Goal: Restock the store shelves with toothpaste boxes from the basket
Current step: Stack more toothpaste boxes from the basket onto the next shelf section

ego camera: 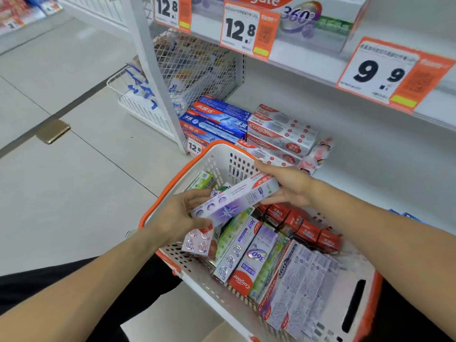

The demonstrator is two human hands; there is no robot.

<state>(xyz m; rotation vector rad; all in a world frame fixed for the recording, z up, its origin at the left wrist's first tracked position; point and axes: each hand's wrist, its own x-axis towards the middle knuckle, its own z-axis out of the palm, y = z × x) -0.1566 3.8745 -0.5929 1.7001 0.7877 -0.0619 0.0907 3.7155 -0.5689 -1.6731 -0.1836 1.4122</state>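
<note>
A white basket with an orange rim sits in front of the bottom shelf and holds several toothpaste boxes and small red boxes. Over it I hold a purple and white toothpaste box lengthwise. My left hand grips its near end. My right hand holds its far end between thumb and fingers. On the bottom shelf lie stacked blue boxes and white and red Colgate boxes.
The upper shelf carries a Colgate 360 box and orange price tags. A wire mesh side basket hangs at the shelf's left end. Tiled floor lies to the left.
</note>
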